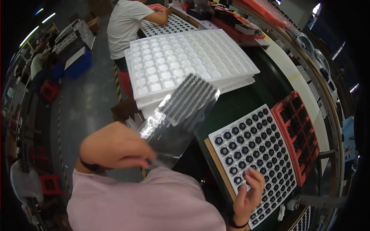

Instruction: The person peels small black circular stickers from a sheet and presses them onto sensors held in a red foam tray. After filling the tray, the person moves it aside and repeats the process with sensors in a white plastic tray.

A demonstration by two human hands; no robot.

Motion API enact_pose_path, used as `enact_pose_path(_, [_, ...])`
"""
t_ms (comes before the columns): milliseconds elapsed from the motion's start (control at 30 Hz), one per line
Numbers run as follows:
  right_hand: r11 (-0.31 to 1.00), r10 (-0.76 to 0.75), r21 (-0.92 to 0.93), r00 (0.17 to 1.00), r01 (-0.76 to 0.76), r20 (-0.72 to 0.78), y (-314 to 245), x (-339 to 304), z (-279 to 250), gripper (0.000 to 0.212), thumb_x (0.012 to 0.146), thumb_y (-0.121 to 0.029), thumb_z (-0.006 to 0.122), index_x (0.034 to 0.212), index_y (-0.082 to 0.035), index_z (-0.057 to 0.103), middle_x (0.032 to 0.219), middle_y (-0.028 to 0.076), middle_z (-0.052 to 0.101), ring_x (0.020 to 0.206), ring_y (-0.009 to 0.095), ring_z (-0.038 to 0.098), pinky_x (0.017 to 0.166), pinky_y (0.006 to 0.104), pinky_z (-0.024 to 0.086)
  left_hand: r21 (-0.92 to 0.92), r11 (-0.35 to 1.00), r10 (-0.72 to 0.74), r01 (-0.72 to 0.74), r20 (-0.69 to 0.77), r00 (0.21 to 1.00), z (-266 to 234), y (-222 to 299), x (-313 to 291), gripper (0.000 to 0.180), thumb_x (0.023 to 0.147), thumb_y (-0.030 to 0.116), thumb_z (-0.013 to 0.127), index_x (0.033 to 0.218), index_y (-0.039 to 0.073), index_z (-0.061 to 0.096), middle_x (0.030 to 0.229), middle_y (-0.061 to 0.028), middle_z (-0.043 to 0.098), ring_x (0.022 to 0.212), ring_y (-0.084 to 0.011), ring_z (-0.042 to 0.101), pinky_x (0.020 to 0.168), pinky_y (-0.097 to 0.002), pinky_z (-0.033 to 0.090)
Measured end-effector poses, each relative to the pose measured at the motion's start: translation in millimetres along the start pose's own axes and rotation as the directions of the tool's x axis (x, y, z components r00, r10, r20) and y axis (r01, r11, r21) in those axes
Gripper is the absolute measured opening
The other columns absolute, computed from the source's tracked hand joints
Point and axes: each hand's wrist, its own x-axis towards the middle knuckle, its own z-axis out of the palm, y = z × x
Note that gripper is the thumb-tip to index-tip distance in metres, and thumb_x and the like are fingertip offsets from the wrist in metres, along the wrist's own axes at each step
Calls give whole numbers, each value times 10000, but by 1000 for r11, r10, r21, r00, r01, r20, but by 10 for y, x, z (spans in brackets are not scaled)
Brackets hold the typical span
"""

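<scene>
Left hand [115, 148], lower left of the frame, has its fingers closed on the lower edge of a clear plastic blister sheet [181, 113], raised and tilted at centre frame. The sheet is transparent, glossy, with rows of small moulded pockets. Right hand [248, 192], lower right, rests its fingers, loosely spread, on a white tray of dark round parts [254, 154]; it grips nothing. A red tray [296, 131] sits beside it. Stacked white empty trays [185, 57] lie behind the sheet. A co-worker in white [125, 23] works at upper left.
</scene>
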Motion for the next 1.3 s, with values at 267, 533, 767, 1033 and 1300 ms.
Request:
enact_pose_path(267, [969, -195, 187, 963, 160, 187, -112, -902, -201, 225, 866, 77, 618, 1079, 24, 669, 1178, 210, 684, 1039, 321, 665, 924, 383, 520, 256, 888, -360, 381, -127, 924, 681, 1314, -1069, 196, 786, 106, 823, 950, 50, 732, 827, -82, 706, 694, -284, 674, 612, -360, 511])
enact_pose_path(533, [982, -168, 117, 968, 148, 187, 1350, -1239, -686, 248, 832, 88, 652, 1064, 4, 682, 1091, 168, 724, 921, 317, 685, 828, 386, 530, 636, 725, -95, 265, -288, 953, 2471, 487, 514, 261, 755, 77, 794, 993, 43, 690, 868, -89, 684, 767, -294, 659, 618, -393, 499])
enact_pose_path(767, [1000, 17, 6, 978, -19, 210, 2644, -1071, -326, 233, 827, 83, 667, 1039, -13, 680, 1025, 150, 724, 881, 312, 678, 791, 379, 522, 319, 948, -7, 8, -3, 1000, 3725, -902, 1555, 238, 779, 134, 783, 971, 56, 668, 850, -49, 652, 772, -238, 638, 622, -358, 497])
enact_pose_path(1033, [995, 98, -35, 979, -93, 180, 4093, -273, 807, 199, 813, 44, 727, 995, -17, 672, 1009, 125, 687, 857, 303, 656, 714, 366, 523, 103, 991, 79, -80, 19, 997, 4493, -2450, 2565, 281, 759, 185, 804, 982, 54, 692, 894, -58, 654, 764, -246, 637, 620, -364, 502])
enact_pose_path(1300, [919, 292, 209, 933, -335, 213, 5175, 85, 1539, 189, 851, 63, 712, 1015, -4, 647, 1025, 136, 663, 909, 261, 641, 787, 340, 518, 69, 992, 104, -105, 9, 994, 4864, -3565, 3038, 307, 769, 220, 801, 988, 30, 701, 892, -75, 654, 759, -243, 653, 628, -359, 517])
